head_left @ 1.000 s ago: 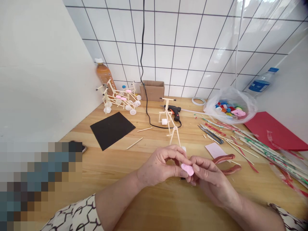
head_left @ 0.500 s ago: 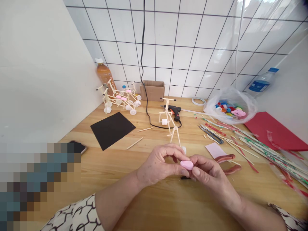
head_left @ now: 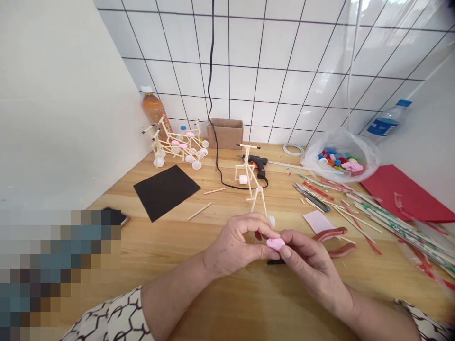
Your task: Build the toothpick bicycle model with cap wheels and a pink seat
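A small pink lump [head_left: 275, 244] is pinched between my two hands near the front middle of the table. My left hand [head_left: 238, 244] grips its left side between thumb and fingertips. From the right, my right hand [head_left: 313, 260] holds the same lump with thumb and forefinger. Just behind my hands stands a small bicycle-like frame of thin sticks [head_left: 248, 166] with white round wheels. Below the right fingers lie pliers with reddish handles [head_left: 343, 250], their dark tip partly covered by my hand.
Stick models [head_left: 177, 144] stand at the back left beside a tea bottle [head_left: 154, 111]. A black sheet [head_left: 166, 192], glue gun [head_left: 258, 163], cardboard box [head_left: 227, 135], scissors [head_left: 313, 198], bag of caps [head_left: 309, 154], red sheet [head_left: 405, 189] and stick bundles [head_left: 387, 218] lie around.
The pink lump has turned slightly and shifted a little left between my fingers. My right hand has moved slightly left, showing more of the pliers' dark tip.
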Tool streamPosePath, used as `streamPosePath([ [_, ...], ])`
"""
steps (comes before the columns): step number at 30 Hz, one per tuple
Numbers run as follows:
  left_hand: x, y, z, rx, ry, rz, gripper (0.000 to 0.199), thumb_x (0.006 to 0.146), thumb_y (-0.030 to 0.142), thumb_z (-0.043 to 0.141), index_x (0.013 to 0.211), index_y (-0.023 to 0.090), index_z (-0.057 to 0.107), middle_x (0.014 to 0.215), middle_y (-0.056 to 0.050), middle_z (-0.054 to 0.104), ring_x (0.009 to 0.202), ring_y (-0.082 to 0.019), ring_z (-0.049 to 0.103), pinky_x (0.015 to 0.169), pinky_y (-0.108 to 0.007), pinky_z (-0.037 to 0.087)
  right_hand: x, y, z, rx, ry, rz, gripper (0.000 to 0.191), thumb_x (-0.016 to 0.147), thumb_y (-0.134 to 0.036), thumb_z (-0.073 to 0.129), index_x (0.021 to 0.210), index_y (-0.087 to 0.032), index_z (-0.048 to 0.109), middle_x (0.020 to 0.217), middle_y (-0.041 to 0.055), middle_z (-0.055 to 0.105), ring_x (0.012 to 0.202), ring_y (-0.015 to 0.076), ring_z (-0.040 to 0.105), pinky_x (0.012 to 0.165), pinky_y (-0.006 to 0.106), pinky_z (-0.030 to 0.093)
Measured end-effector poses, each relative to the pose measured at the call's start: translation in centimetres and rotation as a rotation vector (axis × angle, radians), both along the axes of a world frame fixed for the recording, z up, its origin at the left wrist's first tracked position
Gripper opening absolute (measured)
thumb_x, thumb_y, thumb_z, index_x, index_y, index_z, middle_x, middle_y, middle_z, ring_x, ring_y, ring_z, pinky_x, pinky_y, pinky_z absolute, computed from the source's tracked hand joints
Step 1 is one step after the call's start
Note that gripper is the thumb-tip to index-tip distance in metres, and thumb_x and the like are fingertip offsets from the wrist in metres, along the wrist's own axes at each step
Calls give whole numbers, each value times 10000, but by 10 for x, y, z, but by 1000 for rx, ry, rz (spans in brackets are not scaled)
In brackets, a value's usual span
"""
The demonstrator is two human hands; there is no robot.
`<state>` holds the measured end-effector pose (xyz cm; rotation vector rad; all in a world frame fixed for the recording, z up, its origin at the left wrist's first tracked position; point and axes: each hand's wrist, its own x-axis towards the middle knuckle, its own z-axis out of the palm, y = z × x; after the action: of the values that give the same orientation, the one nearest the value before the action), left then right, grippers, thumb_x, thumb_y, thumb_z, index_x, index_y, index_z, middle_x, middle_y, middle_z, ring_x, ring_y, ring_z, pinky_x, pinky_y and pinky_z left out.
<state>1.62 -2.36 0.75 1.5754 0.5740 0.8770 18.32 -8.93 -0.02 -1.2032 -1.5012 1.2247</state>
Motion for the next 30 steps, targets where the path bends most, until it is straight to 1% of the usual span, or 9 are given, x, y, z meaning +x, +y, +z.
streamPosePath([
  [3, 0, 0, -1, 29, 23, 1, 200, 642, 178, 752, 827, 123, 699, 834, -49, 628, 781, -146, 583, 739, -275, 452, -1, 1, 0, 8, 2, -24, 157, 869, -337, 511, 868, -204, 595, 716, 3, 554, 679, 138, 495, 614, 244, 380],
  [6, -1, 0, -1, 26, 17, 3, 203, 657, 183, 743, 840, 117, 685, 835, -58, 641, 788, -155, 588, 745, -287, 458, 0, 2, 0, -25, 89, -14, 155, 859, -343, 531, 872, -210, 611, 722, -1, 551, 686, 131, 480, 627, 238, 377],
  [12, -1, 0, 0, -9, -10, -8, 157, 654, 145, 739, 806, 121, 707, 815, -44, 625, 757, -131, 589, 730, -259, 460, 2, 6, -3, -185, 376, 2, 263, 862, -371, 530, 734, -172, 645, 632, -3, 539, 607, 101, 407, 579, 230, 326],
  [16, -1, 1, -1, 14, -39, -41, 173, 629, 110, 750, 796, 145, 723, 796, -25, 616, 737, -110, 580, 722, -237, 460, -1, 9, -1, -295, 479, -2, 220, 792, -333, 634, 669, -152, 653, 577, -5, 554, 550, 82, 406, 533, 221, 296],
  [20, -1, 2, -3, 20, -45, -69, 176, 621, 105, 754, 788, 150, 727, 768, -18, 614, 715, -104, 576, 712, -232, 460, -3, 8, 2, -393, 543, -14, 191, 719, -315, 704, 637, -148, 659, 567, 0, 573, 538, 80, 441, 523, 216, 305],
  [22, -1, 2, -3, 14, -41, -68, 176, 617, 116, 759, 786, 148, 724, 774, -20, 616, 718, -108, 577, 708, -235, 460, -3, 8, 1, -395, 540, -8, 214, 722, -342, 697, 643, -148, 656, 577, 2, 576, 543, 82, 445, 524, 217, 308],
  [25, -1, 2, -4, 12, -7, -38, 176, 625, 136, 757, 797, 144, 718, 785, -26, 621, 721, -115, 579, 702, -238, 460, -1, 8, 0, -323, 454, 1, 230, 755, -376, 666, 707, -152, 652, 613, -8, 562, 573, 81, 433, 549, 217, 310],
  [28, 0, 1, -2, 39, 34, -20, 178, 636, 135, 748, 809, 130, 711, 797, -35, 629, 724, -122, 584, 706, -246, 463, -2, 9, 0, -281, 321, 8, 201, 791, -342, 642, 715, -157, 623, 629, -29, 515, 613, 80, 422, 581, 214, 306],
  [30, 0, 0, -1, 42, 55, -29, 206, 635, 136, 749, 835, 126, 701, 787, -33, 634, 726, -126, 586, 709, -249, 466, -2, 9, 0, -285, 290, -3, 210, 806, -327, 627, 684, -158, 598, 637, -32, 507, 629, 83, 426, 596, 219, 306],
])
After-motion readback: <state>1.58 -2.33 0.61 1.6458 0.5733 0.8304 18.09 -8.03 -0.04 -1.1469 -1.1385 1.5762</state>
